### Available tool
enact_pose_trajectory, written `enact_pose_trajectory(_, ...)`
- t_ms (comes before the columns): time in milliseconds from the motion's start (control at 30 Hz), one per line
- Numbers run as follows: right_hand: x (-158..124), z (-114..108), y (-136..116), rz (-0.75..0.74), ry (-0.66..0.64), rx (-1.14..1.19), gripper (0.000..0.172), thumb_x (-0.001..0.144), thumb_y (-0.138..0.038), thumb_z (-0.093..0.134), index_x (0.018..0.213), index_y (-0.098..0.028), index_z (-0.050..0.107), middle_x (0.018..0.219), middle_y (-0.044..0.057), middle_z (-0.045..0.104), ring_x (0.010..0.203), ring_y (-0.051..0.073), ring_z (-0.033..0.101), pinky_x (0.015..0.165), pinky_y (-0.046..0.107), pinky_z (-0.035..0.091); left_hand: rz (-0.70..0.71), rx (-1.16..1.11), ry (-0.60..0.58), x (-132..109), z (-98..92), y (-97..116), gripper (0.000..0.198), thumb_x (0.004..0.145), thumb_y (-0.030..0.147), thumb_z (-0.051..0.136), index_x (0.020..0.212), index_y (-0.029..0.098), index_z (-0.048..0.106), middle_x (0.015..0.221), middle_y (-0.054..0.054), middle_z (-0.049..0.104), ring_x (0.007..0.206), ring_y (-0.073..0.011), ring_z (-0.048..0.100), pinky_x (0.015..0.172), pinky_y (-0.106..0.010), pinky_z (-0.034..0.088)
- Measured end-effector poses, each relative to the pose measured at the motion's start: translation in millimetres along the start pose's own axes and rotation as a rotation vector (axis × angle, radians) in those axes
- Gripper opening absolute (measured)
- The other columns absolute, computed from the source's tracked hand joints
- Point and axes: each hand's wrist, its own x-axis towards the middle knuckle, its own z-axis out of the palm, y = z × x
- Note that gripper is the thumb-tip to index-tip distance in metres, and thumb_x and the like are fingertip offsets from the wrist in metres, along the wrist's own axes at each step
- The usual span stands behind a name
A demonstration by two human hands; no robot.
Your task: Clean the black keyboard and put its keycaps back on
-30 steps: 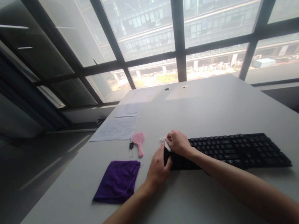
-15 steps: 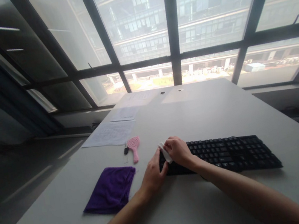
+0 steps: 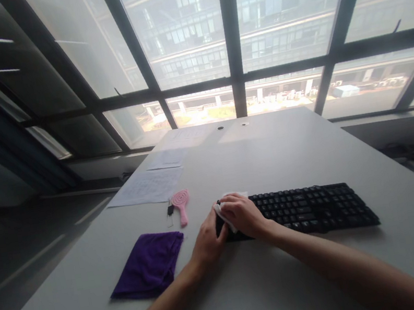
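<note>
A black keyboard [image 3: 311, 209] lies across the white table. My left hand [image 3: 207, 237] grips its left end, thumb along the near edge and fingers over the far side. My right hand [image 3: 243, 214] presses a crumpled white wipe [image 3: 224, 217] onto the keys at that same end, fingers bent over it. Another part of the white wipe shows behind the knuckles. The keys under my right hand and the wipe are hidden.
Left of my left hand lies a folded purple cloth [image 3: 148, 264]. Beyond it are a pink hairbrush [image 3: 181, 201] and a small black item [image 3: 170, 210] with thin prongs. Paper sheets [image 3: 147, 187] lie along the table's left edge. Large windows stand behind the table [image 3: 262, 151].
My right hand has shifted slightly with the wipe, and more white now shows behind its knuckles. My left hand keeps its hold on the keyboard. The view has turned a little.
</note>
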Motion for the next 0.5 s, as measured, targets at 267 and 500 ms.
enact_pose_trajectory(267,-4.0,8.5,1.6,-0.115,-0.036,-0.054,0.026,0.101,-0.019,0.052,0.080,-0.021,0.069,0.107,0.007,0.074,0.106,0.020,0.064,0.100,0.031,0.044,-0.030,0.003,-0.038,-0.3,0.0,-1.8,0.071,0.096,0.040,0.052,0.156,0.009,0.030,0.158,-0.020,0.039,0.148,-0.0309,0.036,0.122,-0.050,0.030)
enact_pose_trajectory(500,-6.6,9.3,1.3,-0.117,0.013,-0.097,0.030,0.101,-0.018,0.049,0.079,-0.019,0.068,0.093,0.007,0.075,0.093,0.019,0.068,0.091,0.029,0.049,-0.025,0.003,-0.039,0.5,1.6,-2.5,0.072,0.095,0.042,0.052,0.155,0.008,0.032,0.158,-0.021,0.039,0.148,-0.0316,0.036,0.122,-0.050,0.029)
